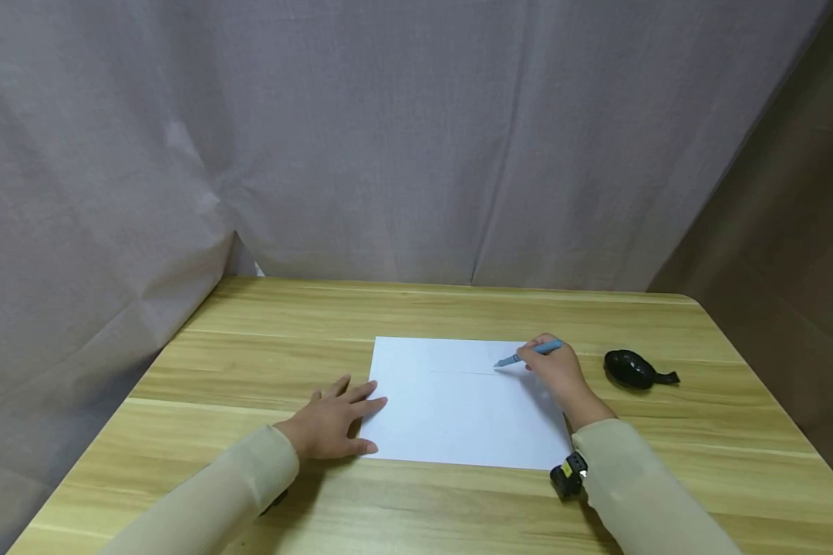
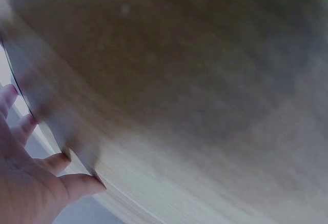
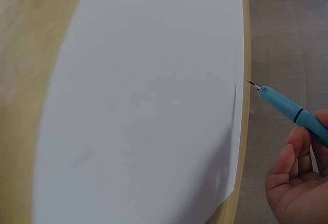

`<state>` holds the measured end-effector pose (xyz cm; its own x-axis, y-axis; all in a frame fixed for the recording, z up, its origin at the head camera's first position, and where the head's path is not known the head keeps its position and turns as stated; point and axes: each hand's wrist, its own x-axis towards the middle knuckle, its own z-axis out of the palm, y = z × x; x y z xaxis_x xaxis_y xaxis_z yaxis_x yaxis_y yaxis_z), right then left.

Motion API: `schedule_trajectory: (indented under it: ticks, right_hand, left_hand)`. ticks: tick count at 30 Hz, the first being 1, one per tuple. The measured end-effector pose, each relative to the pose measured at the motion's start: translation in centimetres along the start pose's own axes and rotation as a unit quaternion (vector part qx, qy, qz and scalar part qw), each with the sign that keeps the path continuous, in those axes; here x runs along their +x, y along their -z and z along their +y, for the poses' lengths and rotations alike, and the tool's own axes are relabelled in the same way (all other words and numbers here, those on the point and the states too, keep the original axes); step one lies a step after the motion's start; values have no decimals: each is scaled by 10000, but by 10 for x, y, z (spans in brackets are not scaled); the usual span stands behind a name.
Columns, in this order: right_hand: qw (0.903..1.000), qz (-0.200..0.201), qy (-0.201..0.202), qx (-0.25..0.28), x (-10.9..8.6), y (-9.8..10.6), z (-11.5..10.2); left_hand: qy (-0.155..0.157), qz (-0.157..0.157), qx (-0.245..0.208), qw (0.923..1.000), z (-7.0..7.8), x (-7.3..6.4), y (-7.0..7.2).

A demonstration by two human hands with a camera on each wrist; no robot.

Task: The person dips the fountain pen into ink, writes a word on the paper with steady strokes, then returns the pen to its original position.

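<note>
Wooden surface (image 1: 416, 497) carries paper (image 1: 451, 420); the spread left hand (image 1: 328, 424) touches its edge; the right hand (image 1: 554, 370) grips a pen (image 3: 285, 106).

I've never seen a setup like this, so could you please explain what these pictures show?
Of course. There's no machine here: a person works with two bare hands. The wide picture comes from a camera worn on the head; the two others come from cameras worn on each wrist. On the wooden table lie a white sheet of paper and, to its right, a shiny black object with a narrow tail; I can't tell what it is. The left hand rests spread, its fingertips over the sheet's left edge. The right hand has a blue pen in its grip, the nib near a faint line.
</note>
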<state>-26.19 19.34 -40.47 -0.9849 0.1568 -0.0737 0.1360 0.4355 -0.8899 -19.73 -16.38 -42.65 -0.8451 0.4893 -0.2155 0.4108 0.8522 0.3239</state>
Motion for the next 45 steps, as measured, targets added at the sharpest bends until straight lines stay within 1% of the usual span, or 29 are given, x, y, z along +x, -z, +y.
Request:
schedule_trajectory:
  ticks: [7, 11, 19, 32, 35, 45]
  right_hand:
    - [9997, -30, 162, 162, 6, -6, -1]
    - [9996, 90, 198, 181, 10, -12, -1]
    - [9993, 262, 140, 246, 13, -21, -5]
    - [9993, 226, -54, 309, 15, -32, -13]
    - [9992, 188, -59, 341, 16, -34, -13]
    - [9987, 238, -32, 449, 17, -40, -13]
  left_hand:
    - [6, -3, 18, 10000, 0, 1, 0]
    - [-14, 7, 39, 10000, 0, 1, 0]
    - [-9, 30, 61, 10000, -1, 3, -2]
    - [-13, 42, 34, 10000, 1, 1, -1]
    - [1, 33, 13, 10000, 2, 1, -1]
    - [11, 29, 12, 10000, 2, 0, -2]
